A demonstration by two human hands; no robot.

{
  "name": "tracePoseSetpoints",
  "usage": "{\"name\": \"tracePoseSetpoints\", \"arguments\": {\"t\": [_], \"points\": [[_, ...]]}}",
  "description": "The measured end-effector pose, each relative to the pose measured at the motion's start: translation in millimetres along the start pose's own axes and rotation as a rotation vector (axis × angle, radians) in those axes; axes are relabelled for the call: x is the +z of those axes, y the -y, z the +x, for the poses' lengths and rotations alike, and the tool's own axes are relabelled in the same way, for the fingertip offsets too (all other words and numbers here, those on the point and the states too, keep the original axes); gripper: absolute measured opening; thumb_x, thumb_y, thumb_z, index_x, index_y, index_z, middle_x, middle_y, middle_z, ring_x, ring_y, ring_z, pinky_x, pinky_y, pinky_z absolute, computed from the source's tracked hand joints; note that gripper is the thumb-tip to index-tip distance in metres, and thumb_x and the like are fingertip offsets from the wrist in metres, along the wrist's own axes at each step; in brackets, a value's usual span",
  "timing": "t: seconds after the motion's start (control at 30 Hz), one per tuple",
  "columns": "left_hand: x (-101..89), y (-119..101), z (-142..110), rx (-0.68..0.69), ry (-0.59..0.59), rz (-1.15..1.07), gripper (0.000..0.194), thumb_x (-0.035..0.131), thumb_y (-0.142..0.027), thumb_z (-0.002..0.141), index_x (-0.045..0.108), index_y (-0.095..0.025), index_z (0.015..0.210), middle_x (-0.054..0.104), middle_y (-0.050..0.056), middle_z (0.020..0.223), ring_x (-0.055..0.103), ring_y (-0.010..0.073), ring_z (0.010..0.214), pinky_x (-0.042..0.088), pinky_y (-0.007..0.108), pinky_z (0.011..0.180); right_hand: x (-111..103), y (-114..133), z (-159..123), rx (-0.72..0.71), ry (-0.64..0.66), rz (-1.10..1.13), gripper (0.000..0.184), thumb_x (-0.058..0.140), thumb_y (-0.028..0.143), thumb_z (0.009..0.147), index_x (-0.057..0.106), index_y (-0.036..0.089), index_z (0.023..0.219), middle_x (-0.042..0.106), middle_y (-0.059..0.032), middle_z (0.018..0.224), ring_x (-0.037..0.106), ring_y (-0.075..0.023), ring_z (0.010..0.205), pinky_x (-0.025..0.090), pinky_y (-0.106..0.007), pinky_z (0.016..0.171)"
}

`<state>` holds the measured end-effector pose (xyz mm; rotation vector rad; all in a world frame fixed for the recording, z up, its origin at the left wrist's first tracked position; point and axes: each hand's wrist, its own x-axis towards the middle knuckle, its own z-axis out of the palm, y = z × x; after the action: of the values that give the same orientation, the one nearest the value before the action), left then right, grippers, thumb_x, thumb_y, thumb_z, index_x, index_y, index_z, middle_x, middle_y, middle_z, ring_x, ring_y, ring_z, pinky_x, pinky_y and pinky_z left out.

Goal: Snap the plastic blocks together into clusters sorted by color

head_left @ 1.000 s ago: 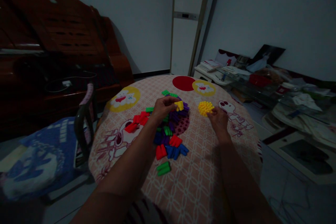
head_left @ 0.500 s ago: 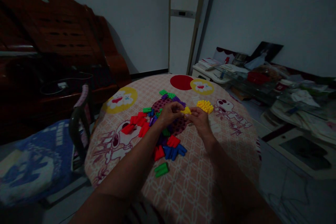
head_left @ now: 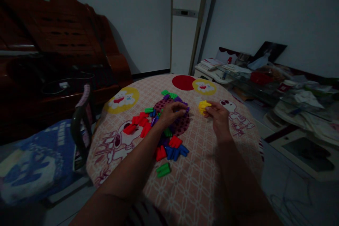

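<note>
My right hand [head_left: 219, 114] is at the right of the table, its thumb and fingers closed on yellow plastic building blocks [head_left: 203, 107] that sit in a bunch. The fingers cover part of the bunch, so I cannot tell how many blocks they grip. My left hand [head_left: 172, 113] hovers over the dark red dotted patch, thumb and forefinger a little apart with nothing visible between them. Around it lie purple blocks [head_left: 178, 99], green blocks [head_left: 173, 96] and red blocks [head_left: 144, 127]. Nearer me are blue blocks [head_left: 177, 152], a red block [head_left: 175, 142] and a green block [head_left: 163, 170].
A patterned cloth covers the round table [head_left: 190, 187]. To the left stand a chair [head_left: 81, 123] with a blue cushion [head_left: 53, 159] and a wooden bench [head_left: 60, 35]. On the right is a cluttered glass-topped cabinet [head_left: 265, 81]. A tall white unit [head_left: 184, 42] stands behind.
Both hands were together at a yellow block over the dotted patch. My right hand has moved right to the yellow bunch; my left hand stays near its place, without the yellow block.
</note>
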<state>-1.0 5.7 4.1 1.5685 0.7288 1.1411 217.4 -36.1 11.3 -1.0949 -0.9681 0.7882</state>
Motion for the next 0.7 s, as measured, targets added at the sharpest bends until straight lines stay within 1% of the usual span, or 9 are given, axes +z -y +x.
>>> {"name": "tracePoseSetpoints", "arguments": {"t": [0.07,0.1,0.17,0.23,0.33,0.47,0.53,0.6,0.7], "points": [[-3.8,2,1,-0.013,-0.030,-0.005,0.033,0.078,-0.037,0.071,0.073,-0.014,0.094,0.074,0.007,0.090,0.067,0.0182,0.079,0.053,0.029,0.073,-29,1,14,-0.094,-0.142,-0.172,0.041,0.075,0.035,0.059,0.070,0.016,0.095,0.070,-0.0023,0.077,0.063,-0.0159,0.062,0.051,-0.028,0.055],[-5.3,3,2,-0.022,-0.040,-0.021,0.033,0.079,-0.036,0.070,0.074,-0.014,0.094,0.074,0.007,0.089,0.067,0.0178,0.077,0.053,0.029,0.072,-42,0,19,-0.139,-0.181,-0.282,0.041,0.073,0.034,0.060,0.071,0.016,0.096,0.072,-0.0041,0.081,0.065,-0.0177,0.065,0.052,-0.030,0.059],[-7.2,5,3,-0.038,-0.051,-0.058,0.033,0.080,-0.034,0.068,0.074,-0.013,0.094,0.074,0.007,0.086,0.067,0.0171,0.075,0.053,0.028,0.070,-64,-3,26,-0.210,-0.194,-0.564,0.035,0.068,0.032,0.062,0.074,0.015,0.093,0.074,-0.0072,0.086,0.067,-0.0213,0.072,0.053,-0.034,0.068],[-7.5,5,3,-0.044,-0.055,-0.078,0.033,0.080,-0.033,0.068,0.074,-0.013,0.093,0.073,0.006,0.083,0.067,0.0165,0.073,0.053,0.028,0.069,-76,-8,27,-0.253,-0.145,-0.843,0.029,0.064,0.028,0.066,0.077,0.017,0.089,0.075,-0.0092,0.090,0.068,-0.0240,0.079,0.051,-0.036,0.076],[-6.4,4,3,-0.046,-0.053,-0.083,0.031,0.080,-0.031,0.068,0.074,-0.013,0.093,0.072,0.005,0.080,0.066,0.0156,0.071,0.053,0.027,0.068,-74,-15,23,-0.273,-0.053,-1.100,0.028,0.060,0.023,0.069,0.078,0.020,0.091,0.076,-0.0092,0.096,0.068,-0.0257,0.088,0.049,-0.036,0.081],[-4.8,2,2,-0.049,-0.040,-0.064,0.030,0.079,-0.031,0.068,0.074,-0.013,0.091,0.072,0.005,0.080,0.066,0.0150,0.070,0.053,0.027,0.067,-62,-22,20,-0.278,0.020,-1.197,0.035,0.056,0.018,0.069,0.077,0.019,0.097,0.076,-0.0101,0.103,0.068,-0.0251,0.091,0.049,-0.034,0.082],[-4.7,1,2,-0.051,-0.041,-0.063,0.030,0.080,-0.031,0.067,0.074,-0.013,0.091,0.072,0.005,0.080,0.066,0.0155,0.070,0.054,0.027,0.068,-62,-23,21,-0.288,0.008,-1.201,0.036,0.057,0.018,0.069,0.076,0.017,0.101,0.075,-0.0114,0.104,0.068,-0.0248,0.090,0.049,-0.034,0.082],[-5.3,1,2,-0.055,-0.047,-0.068,0.031,0.080,-0.032,0.067,0.074,-0.013,0.090,0.073,0.006,0.080,0.066,0.0162,0.070,0.054,0.028,0.067,-66,-24,24,-0.267,-0.042,-1.207,0.037,0.063,0.023,0.069,0.075,0.016,0.103,0.075,-0.0121,0.103,0.068,-0.0251,0.088,0.050,-0.034,0.080],[-7.4,1,2,-0.056,-0.054,-0.069,0.032,0.081,-0.033,0.066,0.073,-0.013,0.089,0.073,0.007,0.081,0.067,0.0166,0.070,0.055,0.028,0.067,-73,-29,27,-0.171,-0.084,-1.234,0.034,0.072,0.034,0.066,0.075,0.016,0.095,0.075,-0.0109,0.088,0.068,-0.0244,0.078,0.049,-0.032,0.071]]}}
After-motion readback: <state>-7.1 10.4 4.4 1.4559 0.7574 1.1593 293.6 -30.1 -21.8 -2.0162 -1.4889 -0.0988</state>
